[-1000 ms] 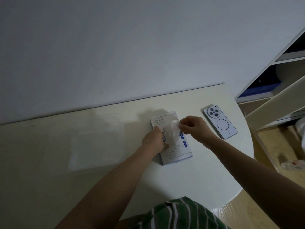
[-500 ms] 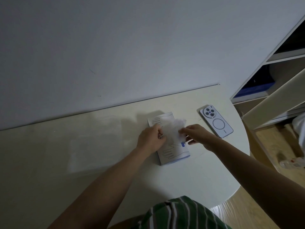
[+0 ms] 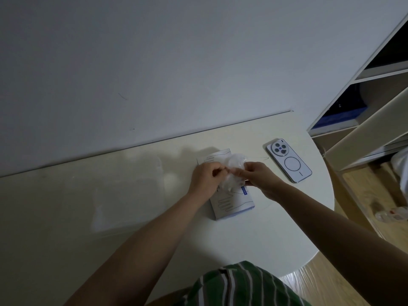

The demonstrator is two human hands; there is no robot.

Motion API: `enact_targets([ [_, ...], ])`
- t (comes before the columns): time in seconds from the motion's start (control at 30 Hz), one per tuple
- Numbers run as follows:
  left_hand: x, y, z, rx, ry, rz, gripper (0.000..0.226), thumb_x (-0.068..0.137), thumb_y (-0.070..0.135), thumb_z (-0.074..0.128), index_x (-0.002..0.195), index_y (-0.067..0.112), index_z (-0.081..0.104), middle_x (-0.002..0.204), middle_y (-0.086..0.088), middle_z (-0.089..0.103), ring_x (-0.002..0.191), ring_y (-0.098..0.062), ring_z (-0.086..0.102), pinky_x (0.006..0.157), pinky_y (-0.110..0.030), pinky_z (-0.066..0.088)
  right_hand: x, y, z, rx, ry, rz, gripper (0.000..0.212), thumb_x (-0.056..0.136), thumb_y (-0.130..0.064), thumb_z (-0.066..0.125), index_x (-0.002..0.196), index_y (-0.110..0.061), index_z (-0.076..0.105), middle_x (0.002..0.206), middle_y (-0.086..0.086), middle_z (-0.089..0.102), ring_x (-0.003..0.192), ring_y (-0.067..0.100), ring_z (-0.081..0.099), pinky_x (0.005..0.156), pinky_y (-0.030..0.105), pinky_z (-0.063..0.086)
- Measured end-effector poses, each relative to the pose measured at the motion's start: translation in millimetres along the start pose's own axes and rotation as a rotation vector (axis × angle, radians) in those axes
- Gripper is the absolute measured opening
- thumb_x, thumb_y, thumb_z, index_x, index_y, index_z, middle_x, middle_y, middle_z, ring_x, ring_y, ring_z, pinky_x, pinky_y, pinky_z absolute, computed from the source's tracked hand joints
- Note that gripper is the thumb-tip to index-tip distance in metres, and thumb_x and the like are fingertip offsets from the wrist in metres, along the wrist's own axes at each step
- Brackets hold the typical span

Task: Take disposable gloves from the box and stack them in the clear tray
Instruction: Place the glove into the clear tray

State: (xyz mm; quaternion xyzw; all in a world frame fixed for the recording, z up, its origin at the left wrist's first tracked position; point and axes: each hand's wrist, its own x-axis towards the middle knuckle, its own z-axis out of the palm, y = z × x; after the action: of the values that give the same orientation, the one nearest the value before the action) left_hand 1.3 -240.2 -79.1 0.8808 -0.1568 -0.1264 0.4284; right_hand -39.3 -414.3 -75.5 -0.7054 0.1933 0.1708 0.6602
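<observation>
A flat white glove box (image 3: pixel 231 204) with hand outlines and blue labels lies on the pale table. Above its middle, a crumpled clear disposable glove (image 3: pixel 234 171) is bunched between both hands. My left hand (image 3: pixel 205 177) pinches the glove's left side with curled fingers. My right hand (image 3: pixel 258 175) pinches its right side, thumb and fingers closed on the film. The clear tray (image 3: pixel 123 193) sits to the left of the box, faint and nearly transparent; I cannot tell what it holds.
A white phone (image 3: pixel 289 160) lies face down to the right of the box. The table's rounded edge (image 3: pixel 326 228) curves at the right. Open shelving (image 3: pixel 364 120) stands beyond it, over a wooden floor with small items.
My right hand pulled the glove up out of the box. My left hand left the box's side and now pinches the glove too, and the glove is more bunched.
</observation>
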Motion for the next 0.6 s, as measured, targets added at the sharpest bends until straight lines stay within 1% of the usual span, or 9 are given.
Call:
enact_targets([
  [0.03,1,-2,-3,-0.039,0.024,-0.052,0.016,0.090,0.021,0.062,0.079,0.013,0.070,0.071,-0.002,0.068,0.068,-0.020,0.062,0.066,-0.027,0.049,0,1,-1,-0.008,0.018,-0.002,0.033,0.085,-0.022,0.074,0.069,-0.009,0.047,0.073,0.009,0.060,0.076,0.023,0.063,0.079,0.040,0.056],
  [0.1,3,-6,-8,-0.169,0.082,-0.196,0.023,0.095,0.017,0.050,0.076,0.011,0.062,0.076,-0.010,0.068,0.075,-0.033,0.064,0.072,-0.040,0.055,-1,3,-5,-0.071,0.079,-0.001,0.034,0.084,-0.017,0.074,0.068,-0.011,0.044,0.072,0.009,0.054,0.076,0.024,0.057,0.072,0.036,0.054],
  [0.17,5,-9,-12,-0.292,0.137,-0.297,0.028,0.096,0.012,0.041,0.072,0.009,0.056,0.079,-0.015,0.068,0.077,-0.039,0.064,0.073,-0.050,0.056,-2,6,-6,-0.199,0.175,-0.035,0.027,0.081,-0.014,0.076,0.077,-0.008,0.049,0.076,0.007,0.053,0.074,0.021,0.052,0.067,0.029,0.049],
  [0.23,5,-8,-12,-0.370,0.142,-0.332,0.031,0.095,0.009,0.037,0.070,0.006,0.054,0.077,-0.016,0.069,0.069,-0.038,0.063,0.070,-0.049,0.055,-5,6,0,-0.341,0.334,-0.176,0.027,0.078,-0.012,0.076,0.090,-0.010,0.052,0.083,0.003,0.053,0.072,0.014,0.049,0.066,0.024,0.046],
  [0.3,5,-5,-11,-0.429,0.116,-0.343,0.032,0.096,0.009,0.035,0.071,0.005,0.053,0.073,-0.013,0.069,0.060,-0.031,0.060,0.067,-0.047,0.053,-8,0,10,-0.422,0.424,-0.433,0.027,0.077,-0.005,0.074,0.093,-0.014,0.053,0.086,-0.001,0.052,0.070,0.008,0.048,0.063,0.016,0.043],
  [0.37,5,-3,-8,-0.480,0.102,-0.369,0.031,0.099,0.011,0.035,0.074,0.006,0.053,0.069,-0.007,0.067,0.059,-0.025,0.057,0.065,-0.042,0.052,-10,-5,21,-0.504,0.330,-0.649,0.020,0.078,0.002,0.069,0.087,-0.013,0.060,0.089,-0.002,0.054,0.071,0.005,0.050,0.064,0.014,0.044],
  [0.4,5,-3,-7,-0.500,0.101,-0.385,0.030,0.100,0.013,0.036,0.076,0.008,0.053,0.068,-0.004,0.064,0.060,-0.021,0.056,0.063,-0.037,0.050,-9,-5,26,-0.585,0.259,-0.693,0.016,0.080,0.002,0.068,0.087,-0.013,0.066,0.091,-0.003,0.056,0.072,0.003,0.051,0.066,0.013,0.044],
  [0.5,5,-2,-9,-0.494,0.101,-0.400,0.030,0.102,0.019,0.036,0.074,0.015,0.048,0.067,0.001,0.051,0.060,-0.012,0.046,0.055,-0.022,0.040,-2,3,35,-0.814,0.129,-0.640,0.019,0.088,-0.004,0.062,0.102,-0.013,0.072,0.101,-0.001,0.064,0.077,0.003,0.055,0.073,0.015,0.047],
  [0.6,4,1,-15,-0.571,0.087,-0.389,0.027,0.102,0.022,0.037,0.079,0.014,0.047,0.070,-0.001,0.046,0.058,-0.012,0.043,0.047,-0.019,0.040,2,13,40,-0.879,0.036,-0.531,0.019,0.095,-0.014,0.055,0.103,-0.010,0.072,0.100,0.004,0.069,0.082,0.016,0.062,0.076,0.028,0.053],
])
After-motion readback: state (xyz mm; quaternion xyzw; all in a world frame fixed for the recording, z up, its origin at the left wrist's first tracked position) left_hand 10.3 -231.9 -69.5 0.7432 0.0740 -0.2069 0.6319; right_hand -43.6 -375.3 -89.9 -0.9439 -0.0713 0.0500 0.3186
